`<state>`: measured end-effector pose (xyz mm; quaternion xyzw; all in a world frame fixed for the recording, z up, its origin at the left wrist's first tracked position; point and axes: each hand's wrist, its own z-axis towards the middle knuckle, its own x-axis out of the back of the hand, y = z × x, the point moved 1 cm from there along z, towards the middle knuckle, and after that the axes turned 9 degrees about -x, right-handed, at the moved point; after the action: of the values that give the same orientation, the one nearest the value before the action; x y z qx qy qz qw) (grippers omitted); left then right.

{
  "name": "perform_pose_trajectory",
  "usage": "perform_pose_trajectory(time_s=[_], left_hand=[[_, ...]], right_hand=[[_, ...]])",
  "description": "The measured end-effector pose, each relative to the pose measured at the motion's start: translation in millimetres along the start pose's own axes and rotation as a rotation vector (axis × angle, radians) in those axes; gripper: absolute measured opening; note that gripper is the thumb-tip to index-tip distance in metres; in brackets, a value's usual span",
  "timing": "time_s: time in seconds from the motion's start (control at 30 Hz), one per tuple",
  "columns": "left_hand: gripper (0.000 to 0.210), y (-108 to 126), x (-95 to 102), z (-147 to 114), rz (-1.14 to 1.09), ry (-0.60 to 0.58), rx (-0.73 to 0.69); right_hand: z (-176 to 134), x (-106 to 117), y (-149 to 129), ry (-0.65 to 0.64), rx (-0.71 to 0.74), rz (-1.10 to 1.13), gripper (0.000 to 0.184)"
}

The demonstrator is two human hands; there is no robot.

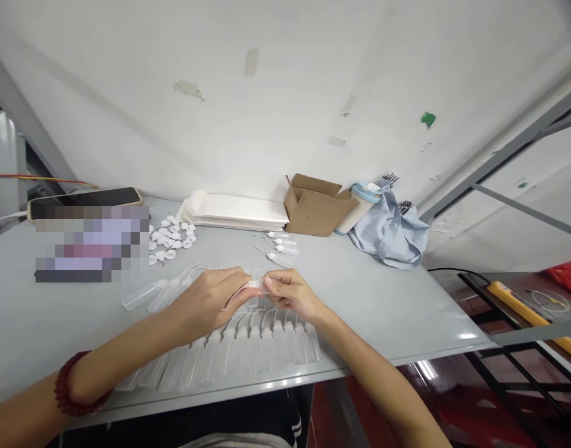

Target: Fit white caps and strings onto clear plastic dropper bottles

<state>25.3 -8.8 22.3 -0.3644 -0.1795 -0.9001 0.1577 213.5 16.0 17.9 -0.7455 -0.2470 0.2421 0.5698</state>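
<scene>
Above the middle of the table, my left hand (pixel 220 295) is closed, pinching at a small white cap (pixel 253 284). My right hand (pixel 292 291) faces it, thumb and fingers closed on the clear plastic part of the same small bottle; much of it is hidden by the fingers. Beneath the hands, a row of clear plastic bottles (pixel 266 345) with white tops and thin curved tails lies along the table's front edge. More such bottles (pixel 142 295) lie left of my left hand. A few smaller clear bottles (pixel 285 250) lie beyond my right hand.
Loose white caps (pixel 166 238) are piled at the back left, beside a phone (pixel 89 199) and a blurred-out area. Along the wall stand a white stack (pixel 241 211), an open cardboard box (pixel 316 208), a lidded cup (pixel 357 208) and a blue cloth (pixel 392 233).
</scene>
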Motion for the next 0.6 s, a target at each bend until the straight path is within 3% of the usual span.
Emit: perform_pose_trajectory(time_s=[0.13,0.27,0.37,0.47,0.6], left_hand=[[0.029,-1,0.1,-1,0.052,-0.046,-0.042],[0.029,-11,4.0,-1,0.014,-0.076,0.044],[0.032,-34,14.9,-3,0.057,-0.135,0.232],[0.035,-66,32.6,-10,0.270,-0.204,0.415],[0.036,-101,50.0,-23,0.382,-0.415,0.534]], right_hand=[[2,0,2,-0.045,-0.097,0.123,0.044],[5,2,4,0.026,-0.054,0.097,0.042],[8,16,2,0.284,0.109,-0.067,0.041],[9,37,0,0.609,0.317,-0.436,0.037],[13,61,3,0.808,0.410,-0.848,0.035]])
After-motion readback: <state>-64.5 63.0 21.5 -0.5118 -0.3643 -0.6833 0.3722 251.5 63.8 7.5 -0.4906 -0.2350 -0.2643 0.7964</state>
